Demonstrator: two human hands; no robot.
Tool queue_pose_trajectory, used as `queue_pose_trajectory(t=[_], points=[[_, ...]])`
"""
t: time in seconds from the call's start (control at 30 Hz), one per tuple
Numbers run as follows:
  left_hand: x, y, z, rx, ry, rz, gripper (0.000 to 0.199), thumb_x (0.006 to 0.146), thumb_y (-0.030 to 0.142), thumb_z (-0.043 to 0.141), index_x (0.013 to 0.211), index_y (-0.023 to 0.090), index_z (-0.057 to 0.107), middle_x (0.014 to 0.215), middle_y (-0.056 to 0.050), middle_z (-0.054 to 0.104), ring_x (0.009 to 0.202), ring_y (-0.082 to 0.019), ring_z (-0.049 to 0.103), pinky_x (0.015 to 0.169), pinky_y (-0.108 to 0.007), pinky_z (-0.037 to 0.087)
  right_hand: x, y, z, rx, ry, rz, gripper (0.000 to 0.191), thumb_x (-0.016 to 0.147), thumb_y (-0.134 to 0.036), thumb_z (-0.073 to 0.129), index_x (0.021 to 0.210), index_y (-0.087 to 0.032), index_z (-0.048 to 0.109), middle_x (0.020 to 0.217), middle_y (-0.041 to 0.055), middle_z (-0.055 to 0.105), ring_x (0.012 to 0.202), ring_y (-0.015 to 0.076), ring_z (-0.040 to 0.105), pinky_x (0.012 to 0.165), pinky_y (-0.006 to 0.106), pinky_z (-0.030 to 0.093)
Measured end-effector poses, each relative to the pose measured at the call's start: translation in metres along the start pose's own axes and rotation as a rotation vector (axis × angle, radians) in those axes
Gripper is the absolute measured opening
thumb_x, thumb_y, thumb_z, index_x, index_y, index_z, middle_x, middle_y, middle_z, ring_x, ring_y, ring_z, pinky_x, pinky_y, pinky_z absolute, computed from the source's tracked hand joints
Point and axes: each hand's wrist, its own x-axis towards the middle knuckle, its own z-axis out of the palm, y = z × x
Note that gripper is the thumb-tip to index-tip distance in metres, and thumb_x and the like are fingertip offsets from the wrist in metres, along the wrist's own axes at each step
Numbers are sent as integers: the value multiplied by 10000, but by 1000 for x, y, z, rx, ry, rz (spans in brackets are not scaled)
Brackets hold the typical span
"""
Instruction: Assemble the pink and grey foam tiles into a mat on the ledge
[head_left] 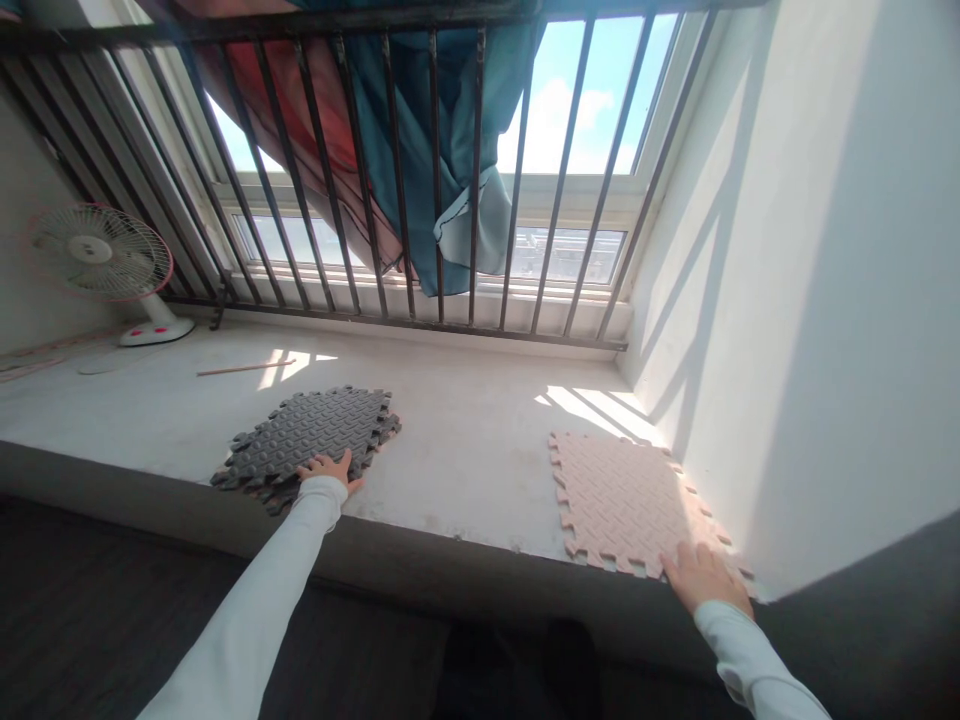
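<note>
Likely soft and light: hold dark mats and pink mat by edges, where left hand and right hand rest open.

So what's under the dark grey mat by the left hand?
Toothed edges of more matting poke out beneath the dark grey mat; everything further under is covered.

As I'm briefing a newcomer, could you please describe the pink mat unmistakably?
Below the barred window runs a white ledge. At its right end, beside the wall, lies the pink mat, its herringbone surface unlike the studded grey mats.
</note>
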Motion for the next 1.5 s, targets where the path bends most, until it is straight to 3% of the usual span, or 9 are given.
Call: queue_pose_trajectory(t=[0.17,0.33,0.47,0.6,0.77,0.97,1.23,1.37,1.5], points=[[-1,1,-4,-55,79,196,497,789,359,356,1160,43,454,1125,-266,489,1029,-322,472,816,-407,356,-7,-4,-8,-8,15,26,463,802,-440,224,1088,-190,488,1167,128,450,1113,245,401,887,394,319],[11,-1,-16,-94,32,243,300,742,185,384,945,111,593,920,-168,630,905,-262,565,788,-374,394,-9,-4,-10,-17,35,16,445,798,-431,228,1054,-196,505,1113,129,489,1069,248,441,873,399,322],[11,-12,-32,-102,94,258,296,774,176,332,909,127,590,851,-155,640,831,-257,590,736,-378,408,-11,-5,-12,-17,3,20,453,805,-428,214,1071,-187,491,1153,134,457,1094,246,418,880,390,318],[10,-35,-53,-119,259,188,402,843,252,194,1018,91,517,991,-205,577,915,-287,552,728,-401,404,-13,-7,-15,-19,18,18,453,805,-424,208,1067,-188,493,1159,134,452,1112,251,398,876,401,319],[9,-62,-85,-289,445,-88,394,857,324,212,1095,115,447,924,-145,611,774,-242,588,642,-328,409,-11,-6,-10,2,33,32,439,802,-425,215,1051,-203,501,1165,125,449,1119,250,386,874,409,318],[-14,-45,-106,-444,585,-94,389,862,352,213,1095,150,451,959,-121,608,822,-230,570,651,-304,388,-2,-1,3,41,43,7,453,781,-458,257,1057,-196,502,1158,134,451,1123,263,375,843,417,344],[-31,-6,-109,-429,479,-11,408,866,330,185,1138,135,417,990,-140,591,826,-238,569,664,-329,408,-1,0,6,56,43,4,454,799,-444,224,1089,-202,476,1179,132,425,1146,254,339,857,445,320],[-31,-8,-108,-296,420,72,358,832,213,268,1139,142,436,1025,-154,565,897,-258,546,685,-358,429,3,2,7,76,9,19,465,792,-449,215,1095,-207,473,1207,134,410,1163,255,331,857,442,321],[-25,-23,-113,-182,308,85,395,789,61,222,1024,118,535,954,-183,588,917,-289,542,653,-393,443,-3,-2,-2,76,0,45,464,798,-430,198,1105,-211,468,1238,126,393,1177,248,319,869,440,317]])
